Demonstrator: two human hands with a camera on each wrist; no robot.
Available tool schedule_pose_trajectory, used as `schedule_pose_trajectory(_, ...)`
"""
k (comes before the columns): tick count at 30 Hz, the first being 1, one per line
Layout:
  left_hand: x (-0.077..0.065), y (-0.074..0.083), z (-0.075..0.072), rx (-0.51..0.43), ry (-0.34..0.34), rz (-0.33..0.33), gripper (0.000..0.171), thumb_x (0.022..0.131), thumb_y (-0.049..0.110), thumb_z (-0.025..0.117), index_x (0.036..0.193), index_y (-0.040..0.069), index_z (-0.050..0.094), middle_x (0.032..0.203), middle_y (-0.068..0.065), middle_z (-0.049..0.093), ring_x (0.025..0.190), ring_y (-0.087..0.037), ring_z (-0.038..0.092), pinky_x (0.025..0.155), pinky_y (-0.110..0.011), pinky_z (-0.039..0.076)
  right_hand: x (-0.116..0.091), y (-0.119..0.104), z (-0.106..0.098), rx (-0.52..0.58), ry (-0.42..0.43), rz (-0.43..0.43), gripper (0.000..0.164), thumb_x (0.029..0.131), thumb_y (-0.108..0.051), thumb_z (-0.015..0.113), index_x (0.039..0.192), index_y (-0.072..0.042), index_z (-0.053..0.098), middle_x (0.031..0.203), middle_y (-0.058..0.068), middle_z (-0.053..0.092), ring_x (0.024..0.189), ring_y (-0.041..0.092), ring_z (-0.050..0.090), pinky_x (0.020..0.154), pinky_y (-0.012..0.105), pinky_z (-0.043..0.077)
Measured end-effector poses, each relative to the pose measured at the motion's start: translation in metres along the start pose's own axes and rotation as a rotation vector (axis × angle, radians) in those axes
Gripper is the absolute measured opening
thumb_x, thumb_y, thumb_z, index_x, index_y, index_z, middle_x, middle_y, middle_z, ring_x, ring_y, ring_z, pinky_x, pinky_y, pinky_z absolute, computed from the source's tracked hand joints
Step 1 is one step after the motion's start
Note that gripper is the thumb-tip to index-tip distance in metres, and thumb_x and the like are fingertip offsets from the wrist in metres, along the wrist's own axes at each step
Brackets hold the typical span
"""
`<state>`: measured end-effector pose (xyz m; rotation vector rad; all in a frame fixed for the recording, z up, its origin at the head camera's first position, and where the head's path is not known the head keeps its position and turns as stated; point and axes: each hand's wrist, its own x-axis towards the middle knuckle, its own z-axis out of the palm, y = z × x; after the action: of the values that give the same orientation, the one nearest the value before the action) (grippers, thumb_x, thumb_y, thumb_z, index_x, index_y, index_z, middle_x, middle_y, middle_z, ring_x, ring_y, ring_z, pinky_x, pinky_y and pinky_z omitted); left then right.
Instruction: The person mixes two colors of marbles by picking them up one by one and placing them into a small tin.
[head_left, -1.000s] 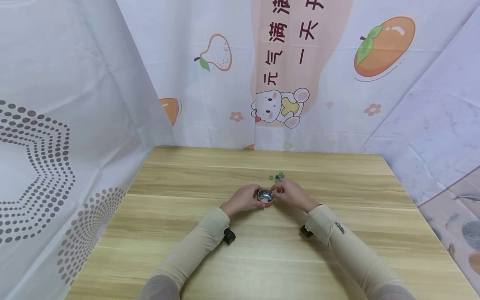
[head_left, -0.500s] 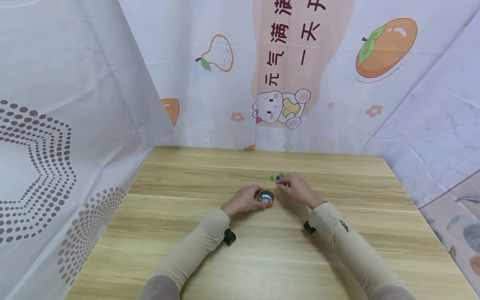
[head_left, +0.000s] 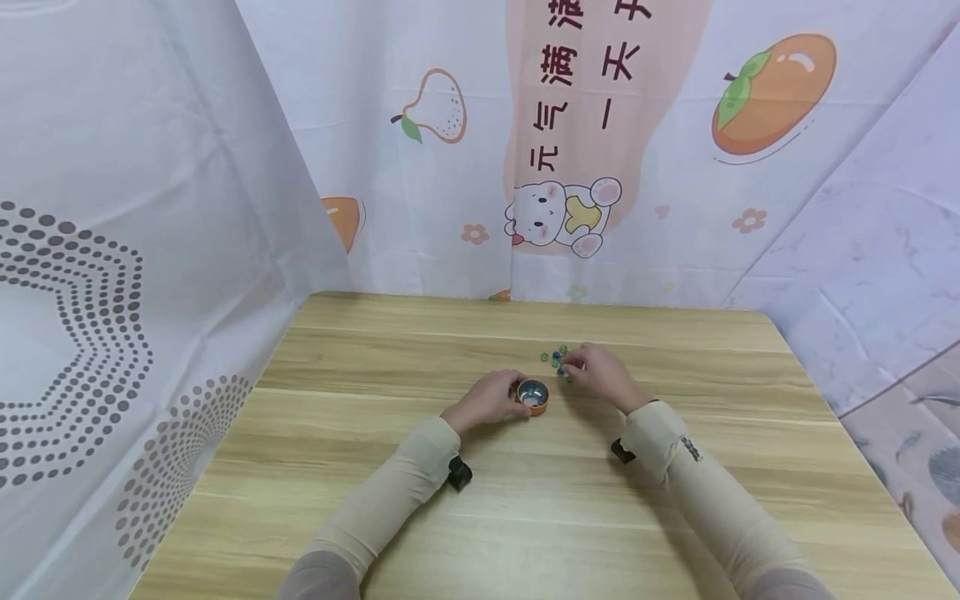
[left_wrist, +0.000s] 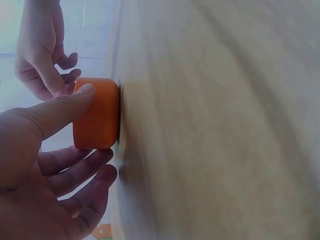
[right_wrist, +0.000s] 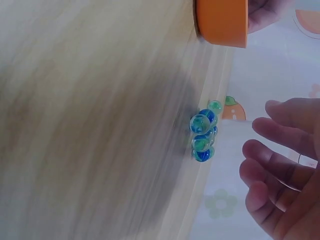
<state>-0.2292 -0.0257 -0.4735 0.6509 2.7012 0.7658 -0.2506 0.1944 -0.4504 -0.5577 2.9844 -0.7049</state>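
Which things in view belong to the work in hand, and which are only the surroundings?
Work, it seems:
small round orange bowl with silvery inside, held by the left hand
clear blue and green marbles near the right hand

Surroundings:
pale wood-grain table
white printed fabric backdrop

Smooth, lightly sheened walls wrap an orange bowl [head_left: 532, 409], its inside gleaming like bare metal; from here, whether the outer coat is paint or plastic cannot be told. The marbles [right_wrist: 201, 144] look like clear glass, glossy and flecked with small highlights. A table [head_left: 510, 533] shows wood grain under a smooth finish, softly shiny where light pools. Printed curtain [head_left: 420, 208] cloth hangs matt and creased; the sleeves [head_left: 390, 475] are matt fabric, wrinkled.
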Motion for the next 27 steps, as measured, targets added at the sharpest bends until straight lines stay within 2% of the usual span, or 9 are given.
schedule_pose_trajectory(14, -0.0003, -0.0001, 0.0024, -0.008, -0.002, -0.003, 0.055, 0.074, 0.036, 0.072, 0.12, 0.014, 0.053, 0.108, 0.001, 0.06, 0.1, -0.012, 0.055, 0.09, -0.03, 0.043, -0.0013, 0.0046, 0.001, -0.051, -0.04, 0.004, 0.017, 0.082, -0.017, 0.061, 0.093, -0.007, 0.069, 0.077, 0.004, 0.059, 0.068, 0.014, 0.051, 0.056, 0.024, 0.04)
schedule_pose_trajectory(21, 0.0007, -0.0008, 0.0021, 0.001, 0.003, 0.007, 0.055, 0.074, 0.036, 0.072, 0.12, 0.014, 0.053, 0.109, 0.001, 0.06, 0.101, -0.013, 0.055, 0.091, -0.03, 0.043, -0.0011, 0.0061, 0.0016, -0.08, -0.071, 0.009, 0.019, 0.081, -0.019, 0.063, 0.093, -0.006, 0.07, 0.079, 0.006, 0.064, 0.068, 0.014, 0.055, 0.06, 0.027, 0.045)
schedule_pose_trajectory(27, 0.0009, -0.0014, 0.0, -0.003, -0.001, 0.008, 0.056, 0.074, 0.036, 0.072, 0.121, 0.014, 0.053, 0.109, 0.002, 0.06, 0.1, -0.012, 0.055, 0.09, -0.029, 0.043, -0.0006, 0.0083, 0.0039, -0.094, -0.098, 0.036, 0.019, 0.081, -0.021, 0.063, 0.093, -0.007, 0.07, 0.078, 0.005, 0.063, 0.066, 0.012, 0.053, 0.058, 0.025, 0.043)
